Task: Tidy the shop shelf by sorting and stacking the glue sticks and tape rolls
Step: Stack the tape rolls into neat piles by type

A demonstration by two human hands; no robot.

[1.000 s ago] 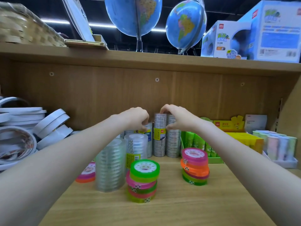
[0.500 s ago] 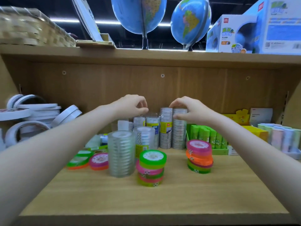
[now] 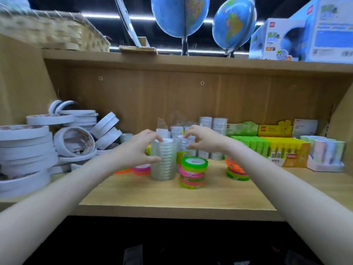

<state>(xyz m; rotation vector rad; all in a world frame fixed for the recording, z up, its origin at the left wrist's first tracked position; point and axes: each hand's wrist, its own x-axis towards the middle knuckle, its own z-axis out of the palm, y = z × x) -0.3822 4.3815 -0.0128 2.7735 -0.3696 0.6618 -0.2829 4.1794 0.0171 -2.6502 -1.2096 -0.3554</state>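
A tall stack of clear tape rolls [image 3: 165,163] stands at the shelf's middle front. My left hand [image 3: 136,150] grips it, fingers over its top and thumb on its side. Just behind it stands a clear tape pack with a yellow label [image 3: 181,148]. My right hand [image 3: 203,140] curls its fingers and thumb round the top of that pack. A stack of green and pink tape rolls [image 3: 193,173] stands to the right of the clear stack. A second coloured stack [image 3: 236,174] is partly hidden by my right forearm. Green glue sticks [image 3: 252,144] and yellow glue sticks [image 3: 284,148] fill boxes at the right.
White tape rolls [image 3: 28,150] lie piled at the left. More wrapped tape packs [image 3: 213,124] stand against the back wall. Flat coloured rolls [image 3: 141,169] lie behind my left wrist. A tray of pastel rolls [image 3: 324,152] sits far right. Globes [image 3: 179,14] stand on the upper shelf.
Both hands have drawn back from the rear tape packs to the clear stacks nearer the front. The view has pulled back and lowered, showing the shelf's front edge.
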